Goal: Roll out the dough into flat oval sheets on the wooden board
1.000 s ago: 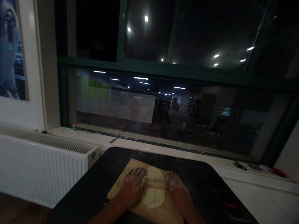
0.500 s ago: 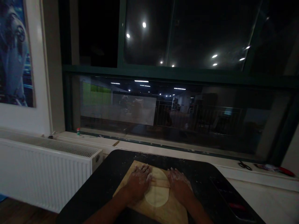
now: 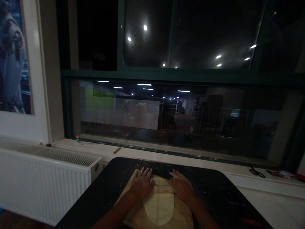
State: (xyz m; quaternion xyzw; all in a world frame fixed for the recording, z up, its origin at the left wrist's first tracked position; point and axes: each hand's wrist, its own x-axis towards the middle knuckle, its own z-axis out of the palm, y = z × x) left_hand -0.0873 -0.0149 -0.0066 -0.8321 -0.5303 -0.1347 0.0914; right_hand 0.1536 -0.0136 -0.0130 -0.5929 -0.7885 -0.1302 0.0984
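Observation:
A flat, pale sheet of dough lies on a wooden board. Across the dough's far part rests a light wooden rolling pin. My left hand lies over the pin's left end, palm down, its floury fingers stretched forward and spread. On the right end, my right hand presses with its palm, fingers extended forward and inward, also dusted with flour. Both hands cover the pin's ends, so only its middle shows. Neither hand's fingers are wrapped round it.
The board sits on a black table with flour specks. A dark flat object lies on its right side. Beyond are a white windowsill with scissors and a small red-and-green container. A radiator stands left.
The dough's near edge now reaches closer to me, and the sheet looks longer. My fingers are straighter over the rolling pin. The whole view has shifted slightly.

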